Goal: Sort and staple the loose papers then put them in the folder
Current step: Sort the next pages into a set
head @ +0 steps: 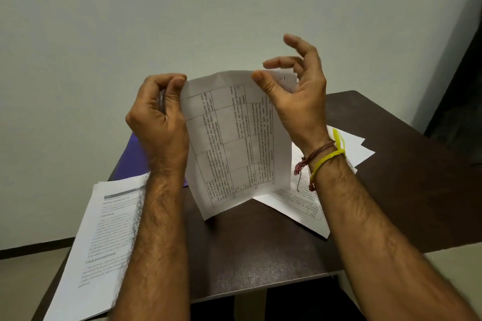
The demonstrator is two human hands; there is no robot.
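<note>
— Starting at the left: what lies on the bench [260, 242]?

— Item one, a stack of printed papers [104, 242] overhanging the left bench edge, partly covered by the left forearm; small text too blurred to read. Item two, a purple folder [130, 156], lying flat behind the left hand [159, 117]; mostly hidden, contents not visible.

— And the hands?

— Left hand curled, pinching the left edge of a printed sheet [234, 143] held upright above the bench. Right hand [294, 91]: thumb pressed on the sheet's top right corner, other fingers spread loose behind it.

— Further right?

— Loose papers [300, 206] fanned on the bench beneath the right wrist, which wears thread bands [323, 156]. No stapler can be made out.
</note>
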